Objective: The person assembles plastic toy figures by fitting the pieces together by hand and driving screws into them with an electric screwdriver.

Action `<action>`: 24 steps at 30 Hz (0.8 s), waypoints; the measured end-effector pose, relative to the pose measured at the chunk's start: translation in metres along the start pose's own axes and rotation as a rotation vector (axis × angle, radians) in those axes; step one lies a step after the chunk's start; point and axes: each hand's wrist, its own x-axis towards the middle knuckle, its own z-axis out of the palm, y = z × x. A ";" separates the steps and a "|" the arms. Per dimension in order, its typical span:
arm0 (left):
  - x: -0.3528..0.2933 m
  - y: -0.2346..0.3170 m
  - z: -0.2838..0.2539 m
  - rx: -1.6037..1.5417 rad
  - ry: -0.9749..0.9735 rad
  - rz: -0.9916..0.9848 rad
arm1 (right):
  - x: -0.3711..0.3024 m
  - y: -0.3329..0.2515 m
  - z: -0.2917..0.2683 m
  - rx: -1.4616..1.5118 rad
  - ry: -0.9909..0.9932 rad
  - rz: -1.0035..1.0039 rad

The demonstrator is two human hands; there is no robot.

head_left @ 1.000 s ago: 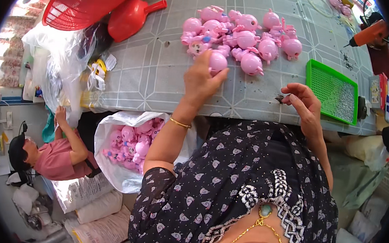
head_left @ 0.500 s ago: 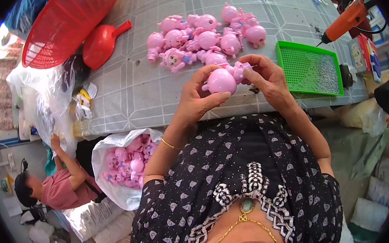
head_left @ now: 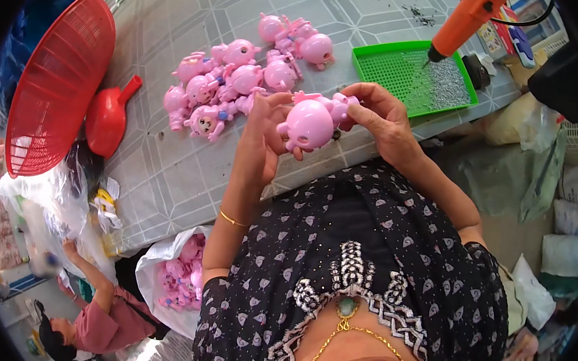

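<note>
A pink plastic toy figure (head_left: 310,124) with a big round head lies on its side between my hands, above the table's near edge. A small dark hole shows in the head. My right hand (head_left: 390,124) pinches the narrow body end between thumb and fingers. My left hand (head_left: 258,141) cradles the head loosely from the left and beneath, its thumb off the front; part of its fingers is hidden behind the toy. Just beyond lies a pile of similar pink toy figures (head_left: 243,79), one with its painted face up.
At the right stands a green tray (head_left: 387,71) of small silvery screws (head_left: 451,86), with an orange electric screwdriver (head_left: 465,26) hanging over it. A red basket (head_left: 59,84) and red scoop (head_left: 107,122) are at the left. Below are a sack of pink toys (head_left: 183,277) and another person (head_left: 112,319).
The toy has turned, bringing the head's hole into sight. My left thumb has come off the front of the head. The whole view has swung, shifting the tray and pile leftward.
</note>
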 end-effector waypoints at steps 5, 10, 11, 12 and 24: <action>0.019 0.004 0.003 -0.064 -0.183 -0.166 | -0.004 -0.006 -0.015 -0.164 -0.029 -0.116; 0.033 0.000 0.020 0.270 -0.234 -0.027 | -0.001 -0.002 -0.036 -0.317 -0.147 -0.353; 0.037 -0.001 0.023 0.265 -0.253 -0.003 | 0.000 -0.004 -0.037 -0.322 -0.140 -0.354; 0.037 0.002 0.029 0.242 -0.202 -0.024 | -0.001 -0.008 -0.037 -0.379 -0.131 -0.368; 0.051 -0.035 0.026 0.827 -0.028 0.400 | 0.065 -0.091 -0.122 -0.611 0.659 -0.637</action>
